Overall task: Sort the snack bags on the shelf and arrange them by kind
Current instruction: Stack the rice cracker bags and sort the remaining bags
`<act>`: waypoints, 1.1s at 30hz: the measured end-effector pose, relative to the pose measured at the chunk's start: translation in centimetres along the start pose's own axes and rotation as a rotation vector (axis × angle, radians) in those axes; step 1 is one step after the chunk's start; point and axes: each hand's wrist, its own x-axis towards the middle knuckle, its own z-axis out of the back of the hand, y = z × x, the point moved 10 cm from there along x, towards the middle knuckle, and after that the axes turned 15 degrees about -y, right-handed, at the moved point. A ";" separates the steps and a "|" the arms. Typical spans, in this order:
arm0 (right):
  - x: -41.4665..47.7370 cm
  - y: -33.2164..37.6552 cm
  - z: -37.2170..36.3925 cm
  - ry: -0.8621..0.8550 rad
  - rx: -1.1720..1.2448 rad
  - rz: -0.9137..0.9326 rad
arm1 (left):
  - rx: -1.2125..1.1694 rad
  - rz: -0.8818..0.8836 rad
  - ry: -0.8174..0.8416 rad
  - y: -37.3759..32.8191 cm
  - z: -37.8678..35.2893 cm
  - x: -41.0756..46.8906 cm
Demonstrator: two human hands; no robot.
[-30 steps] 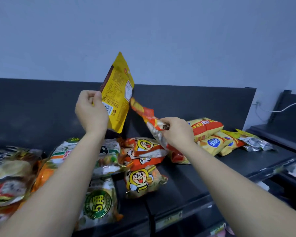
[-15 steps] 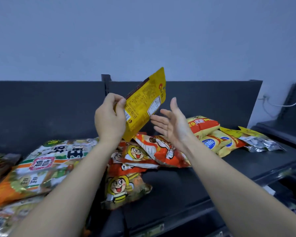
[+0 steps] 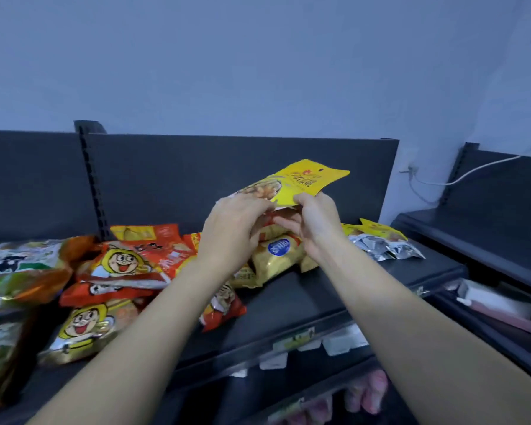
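I count two big bags [image 3: 13,265] at the far left, green and white, one on the other and both cut by the frame edge. Just beside them lie the face bags [image 3: 123,265], each printed with a cartoon face. I make out two faces, one behind the other, with a red pack wedged between. One orange bag [image 3: 154,240] lies behind them against the back panel [image 3: 227,179]. One gold bag [image 3: 276,256] with a blue oval sits right under the hands; the bags touching it are too covered to count. At the right end are two silver bags [image 3: 380,243] with yellow tops. One red bag [image 3: 224,308] pokes out from under the left forearm.

The one yellow bag [image 3: 295,185] is in the air above the gold bag, lying nearly flat with its right end tipped up. The left hand [image 3: 233,222] curls over its left end. The right hand [image 3: 316,219] pinches its near edge, thumb on top.

All the other bags lie on the dark shelf [image 3: 288,302], which carries tags [image 3: 319,342] along its front lip. A slotted post [image 3: 91,179] splits the back panel. Behind is a pale blue-grey wall [image 3: 258,56]. A second shelf [image 3: 488,234] stands to the right, and a white cable [image 3: 472,173] runs to it from the wall.
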 end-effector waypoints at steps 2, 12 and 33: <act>1.2 0.7 2.7 -0.051 -0.013 0.033 | 0.071 -0.028 0.025 -1.4 -2.1 -0.1; 9.0 1.6 14.0 -0.139 0.058 -0.104 | 0.164 -0.067 0.058 -5.3 -13.3 2.0; 30.4 -5.8 25.5 -0.239 -0.975 0.081 | 0.268 0.172 0.938 0.7 -42.1 -4.0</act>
